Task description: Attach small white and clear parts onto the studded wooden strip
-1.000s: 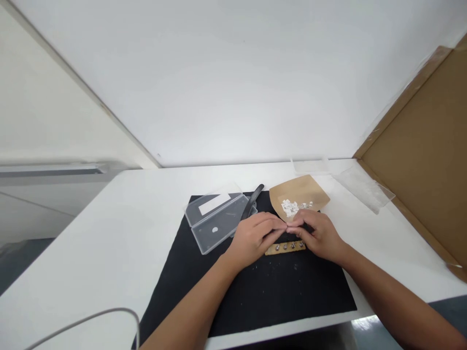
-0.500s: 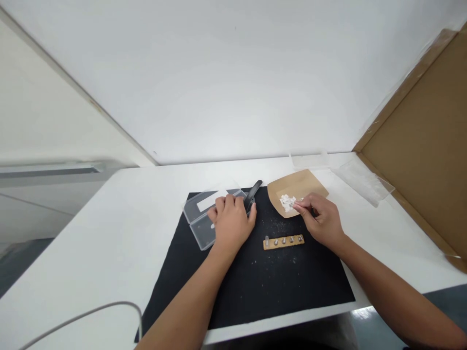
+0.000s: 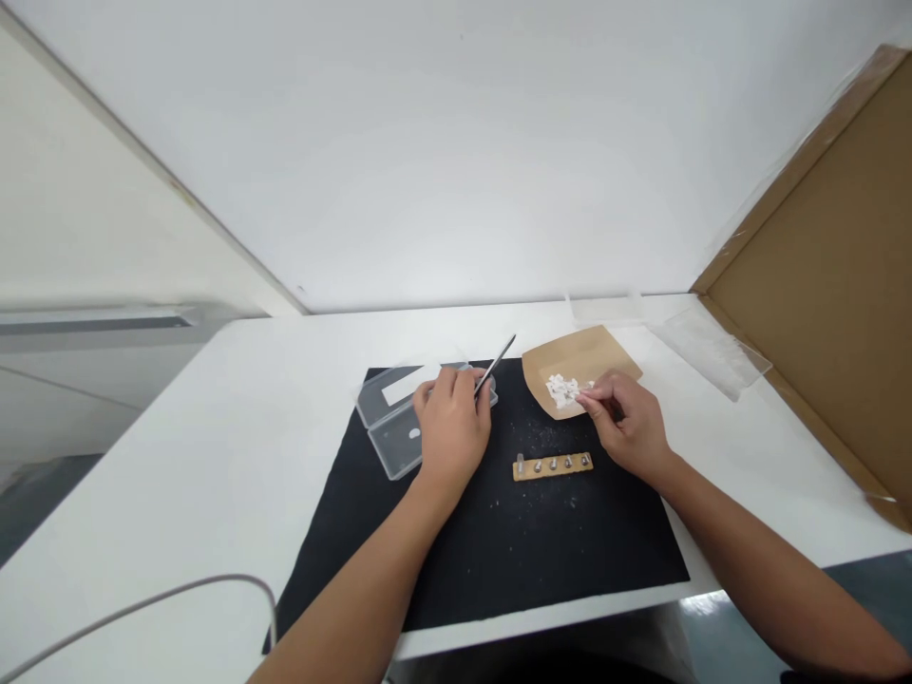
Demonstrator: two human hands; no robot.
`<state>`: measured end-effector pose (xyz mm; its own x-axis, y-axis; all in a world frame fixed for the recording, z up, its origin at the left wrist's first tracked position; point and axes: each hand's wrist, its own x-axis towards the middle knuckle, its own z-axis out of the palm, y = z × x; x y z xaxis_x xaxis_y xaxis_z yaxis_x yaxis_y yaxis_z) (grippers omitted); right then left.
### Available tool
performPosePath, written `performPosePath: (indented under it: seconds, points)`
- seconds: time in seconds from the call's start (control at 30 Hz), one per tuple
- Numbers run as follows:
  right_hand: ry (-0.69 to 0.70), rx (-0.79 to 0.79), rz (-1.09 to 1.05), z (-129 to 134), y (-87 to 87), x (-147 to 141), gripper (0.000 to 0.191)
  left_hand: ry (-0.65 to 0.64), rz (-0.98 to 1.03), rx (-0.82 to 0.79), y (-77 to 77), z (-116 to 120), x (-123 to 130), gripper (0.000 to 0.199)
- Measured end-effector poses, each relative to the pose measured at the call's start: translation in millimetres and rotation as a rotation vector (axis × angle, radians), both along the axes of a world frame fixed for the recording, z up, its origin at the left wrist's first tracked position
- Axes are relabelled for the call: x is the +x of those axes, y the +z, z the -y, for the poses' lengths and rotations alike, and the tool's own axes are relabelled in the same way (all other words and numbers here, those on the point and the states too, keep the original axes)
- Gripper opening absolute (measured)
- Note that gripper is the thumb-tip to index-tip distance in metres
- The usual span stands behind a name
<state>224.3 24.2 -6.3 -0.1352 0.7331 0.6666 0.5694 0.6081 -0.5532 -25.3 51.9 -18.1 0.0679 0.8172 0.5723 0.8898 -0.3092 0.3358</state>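
Note:
My left hand (image 3: 453, 418) is closed on a thin dark tool (image 3: 499, 359), whose tip points up and to the right. That hand is over the right part of an open clear plastic case (image 3: 390, 443) with a white label. My right hand (image 3: 625, 418) pinches at the edge of a brown paper tray (image 3: 585, 355); what its fingertips hold is too small to make out. White bits (image 3: 560, 390) lie heaped in the tray. Between my hands, a small wooden strip (image 3: 546, 468) carries several metal pieces and a clear peg at its left end.
A black mat (image 3: 527, 560) lies under the strip and case, with small crumbs on it. Clear plastic pieces (image 3: 705, 350) lie at the back right beside a cardboard panel (image 3: 833, 256). A cable (image 3: 178, 589) curves across the front left of the white table (image 3: 178, 456).
The tool in my left hand has turned from its broad side to a thin edge, and the fingers have drawn together around it. My right hand has hardly moved.

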Motion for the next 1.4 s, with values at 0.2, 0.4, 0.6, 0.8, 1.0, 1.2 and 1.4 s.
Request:
performPosePath:
  seconds: [0.2, 0.4, 0.6, 0.8, 1.0, 1.2, 1.4]
  points:
    - [0.011, 0.251, 0.109, 2, 1.9, -5, 0.014, -0.397, 0.266, 0.128, 12.3, 12, 13, 0.017]
    - [-0.233, 0.307, 0.222, -4, -5.0, -3, 0.017, -0.579, 0.448, -0.155, 10.8, 29, 30, 0.022]
    - [-0.265, 0.303, 0.201, -6, -3.1, -3, 0.016, -0.456, 0.713, -0.311, 14.3, 34, 33, 0.019]
    - [-0.257, 0.241, 0.2, -11, -4.8, -8, 0.012, -0.444, 0.745, -0.361, 15.4, 36, 36, 0.022]
    - [-0.207, 0.098, 0.091, -13, -7.1, -15, 0.013, -0.43, 0.767, -0.427, 12.6, 38, 37, 0.025]
    - [-0.114, 0.112, 0.153, -12, -7.4, -17, 0.014, -0.437, 0.702, -0.389, 13.1, 38, 35, 0.024]
    - [-0.243, 0.078, 0.112, -17, -5.3, -18, 0.014, -0.437, 0.708, -0.396, 13.8, 39, 37, 0.024]
